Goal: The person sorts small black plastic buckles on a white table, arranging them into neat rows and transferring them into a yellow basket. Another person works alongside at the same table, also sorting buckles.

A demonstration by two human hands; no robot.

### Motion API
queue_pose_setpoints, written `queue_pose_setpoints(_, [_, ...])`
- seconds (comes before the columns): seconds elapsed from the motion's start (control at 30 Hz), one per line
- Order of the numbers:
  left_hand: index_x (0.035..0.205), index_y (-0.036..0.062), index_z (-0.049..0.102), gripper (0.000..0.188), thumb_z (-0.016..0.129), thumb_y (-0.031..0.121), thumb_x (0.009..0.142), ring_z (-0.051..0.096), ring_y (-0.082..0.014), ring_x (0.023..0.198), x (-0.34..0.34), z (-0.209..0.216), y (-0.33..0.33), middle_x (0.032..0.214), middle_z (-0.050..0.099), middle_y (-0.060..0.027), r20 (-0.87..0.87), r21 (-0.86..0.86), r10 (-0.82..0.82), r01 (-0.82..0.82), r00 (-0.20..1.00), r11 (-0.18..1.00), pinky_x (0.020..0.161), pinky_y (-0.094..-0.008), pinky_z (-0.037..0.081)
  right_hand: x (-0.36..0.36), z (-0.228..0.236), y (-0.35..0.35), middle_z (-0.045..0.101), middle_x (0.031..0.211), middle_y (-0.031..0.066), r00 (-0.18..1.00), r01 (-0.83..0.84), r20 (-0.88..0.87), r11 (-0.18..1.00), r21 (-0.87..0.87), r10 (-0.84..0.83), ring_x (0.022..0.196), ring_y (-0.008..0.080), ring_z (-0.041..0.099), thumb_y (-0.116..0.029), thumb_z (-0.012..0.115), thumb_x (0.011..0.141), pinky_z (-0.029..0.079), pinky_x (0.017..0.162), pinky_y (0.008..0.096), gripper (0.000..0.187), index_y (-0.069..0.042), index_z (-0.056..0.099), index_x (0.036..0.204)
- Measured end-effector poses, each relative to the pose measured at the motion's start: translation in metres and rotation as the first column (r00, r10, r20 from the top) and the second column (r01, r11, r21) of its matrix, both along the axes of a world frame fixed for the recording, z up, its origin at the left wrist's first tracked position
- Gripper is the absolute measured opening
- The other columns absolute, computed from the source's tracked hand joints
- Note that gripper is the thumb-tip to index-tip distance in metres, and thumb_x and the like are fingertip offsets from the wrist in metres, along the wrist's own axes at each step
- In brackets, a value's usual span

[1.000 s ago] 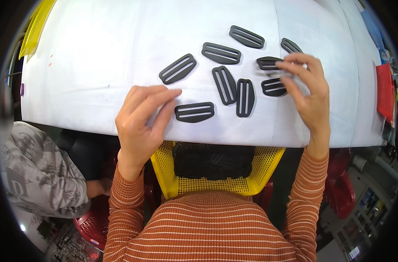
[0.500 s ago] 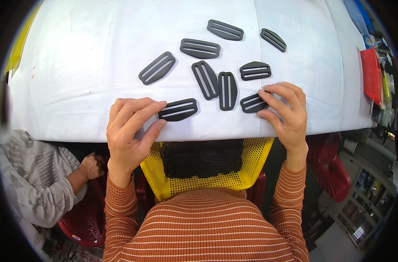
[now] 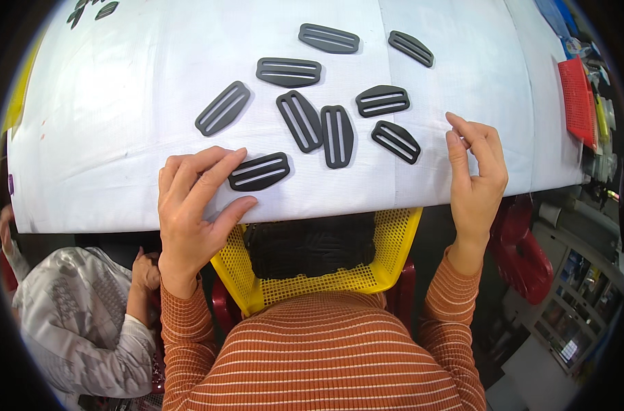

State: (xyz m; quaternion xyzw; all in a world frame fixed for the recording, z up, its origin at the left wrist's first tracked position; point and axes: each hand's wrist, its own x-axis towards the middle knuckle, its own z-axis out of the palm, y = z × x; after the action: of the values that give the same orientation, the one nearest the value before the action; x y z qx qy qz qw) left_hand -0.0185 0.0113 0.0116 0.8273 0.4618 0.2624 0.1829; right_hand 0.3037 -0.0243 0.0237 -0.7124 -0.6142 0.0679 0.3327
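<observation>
Several black slotted slide buckles lie flat on the white-covered table. My left hand (image 3: 195, 198) rests at the near left, thumb and forefinger apart around the left end of one buckle (image 3: 260, 171); the forefinger is at its upper edge, the thumb just below. My right hand (image 3: 478, 164) is empty, thumb and forefinger slightly apart, to the right of a tilted buckle (image 3: 396, 142) that it does not touch. Between the hands are two upright buckles, one (image 3: 337, 137) beside the other (image 3: 300, 121). Another buckle (image 3: 382, 101) lies just beyond the tilted one.
A yellow perforated basket (image 3: 312, 284) holding dark pieces sits at my lap below the table edge (image 3: 120, 222). More small black pieces (image 3: 106, 9) lie at the far left. A co-worker's sleeve (image 3: 130, 356) is at left; a red basket (image 3: 577, 103) stands at right.
My right hand has let go of the tilted buckle and moved right, away from it; that buckle has turned. My left thumb and forefinger have spread wider. The view has shifted slightly.
</observation>
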Motion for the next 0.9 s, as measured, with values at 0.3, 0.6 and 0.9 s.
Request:
queue_pose_setpoints(0.3, [0.121,0.0022,0.067,0.065,0.083,0.002,0.058,0.058,-0.0283,0.097,-0.004,-0.001,0.007,0.112,0.064,-0.0129,0.077,-0.115,-0.013,0.021,0.997,0.993,0.085,-0.0363,0.048,-0.09,-0.015,0.027,0.061,0.105,0.0049,0.93,-0.338,0.159,0.941,0.017,0.331,0.096,0.0233,0.055,-0.016,0.078,0.074,0.041,0.081,0.0376,0.031,-0.008,0.073,0.104])
queue_pose_setpoints(0.6, [0.121,0.0048,0.068,0.062,0.084,0.007,0.061,0.06,-0.0265,0.096,-0.01,-0.007,0.021,0.112,0.064,-0.0112,0.125,-0.169,-0.027,0.048,0.992,0.985,0.082,-0.0346,0.049,-0.089,-0.018,0.05,0.062,0.102,0.0026,0.912,-0.402,0.087,0.916,-0.013,0.401,0.091,0.022,0.055,-0.012,0.08,0.072,0.04,0.079,0.035,0.033,-0.007,0.073,0.105])
queue_pose_setpoints(0.9, [0.1,0.0094,0.075,0.03,0.081,0.015,0.07,0.057,-0.0177,0.073,0.006,-0.011,0.01,0.086,0.068,0.0007,-0.023,0.142,-0.07,0.073,0.997,0.987,0.063,-0.0308,0.043,-0.117,-0.015,0.056,0.061,0.088,0.0014,0.83,-0.454,0.348,0.891,-0.032,0.435,0.084,0.0182,0.056,-0.016,0.077,0.077,0.038,0.082,0.0371,0.024,-0.006,0.072,0.098])
